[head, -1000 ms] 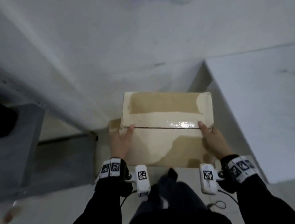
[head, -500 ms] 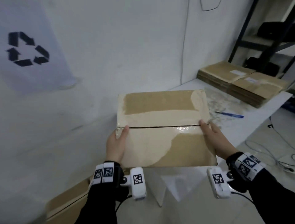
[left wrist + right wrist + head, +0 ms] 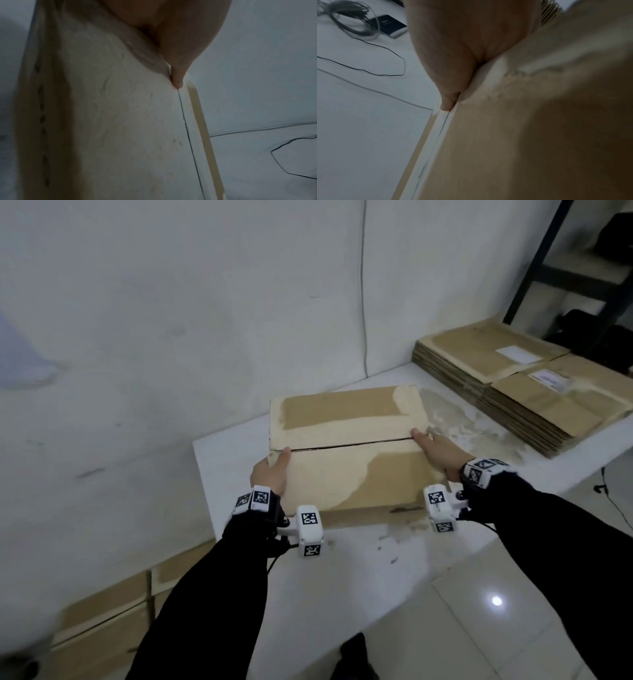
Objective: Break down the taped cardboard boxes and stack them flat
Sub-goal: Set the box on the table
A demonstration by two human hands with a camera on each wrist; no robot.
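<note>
A closed cardboard box (image 3: 346, 460) with torn pale patches and a seam across its top is over the left end of the white table (image 3: 359, 570); whether it touches the surface I cannot tell. My left hand (image 3: 269, 474) grips its left side, thumb on top at the seam's end. My right hand (image 3: 442, 450) grips the right side, thumb at the seam's other end. The fingers of both hands are hidden behind the box. The left wrist view shows the thumb tip (image 3: 176, 79) against the box (image 3: 111, 121). In the right wrist view the thumb (image 3: 450, 102) presses the box edge (image 3: 522, 135).
A stack of flattened cardboard (image 3: 513, 385) lies on the table's far right. More closed boxes (image 3: 102, 628) stand on the floor at lower left against the wall. A dark shelf frame (image 3: 582, 268) rises at the back right. Cables and a dark device (image 3: 388, 25) lie on the floor.
Both hands have lifted the box from low by the floor and carried it right, over the white table. The grip on both sides is unchanged.
</note>
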